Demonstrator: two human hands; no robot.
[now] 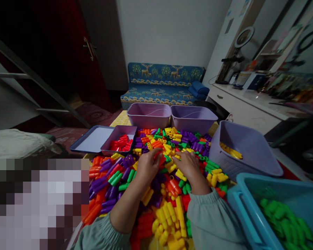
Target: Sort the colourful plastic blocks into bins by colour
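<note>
A thick heap of tube-shaped plastic building blocks point(169, 211) in yellow, red, orange, purple and green covers the table before me. My left hand point(149, 165) is over the middle of the heap, its fingers bent around a red block point(158, 157). To its right, my right hand point(187, 162) reaches down with fingers apart, the tips at some yellow blocks point(171, 166); nothing shows as gripped there. Red blocks point(121, 142) lie in a small mauve box point(104, 150) at the far left.
Two lilac bins point(148, 119) stand at the table's far edge. A third lilac bin point(250, 149) at right holds yellow blocks point(231, 151). Nearer, a blue bin point(240, 208) holds green blocks point(287, 218). A pale lid or tray point(95, 139) lies left of the mauve box.
</note>
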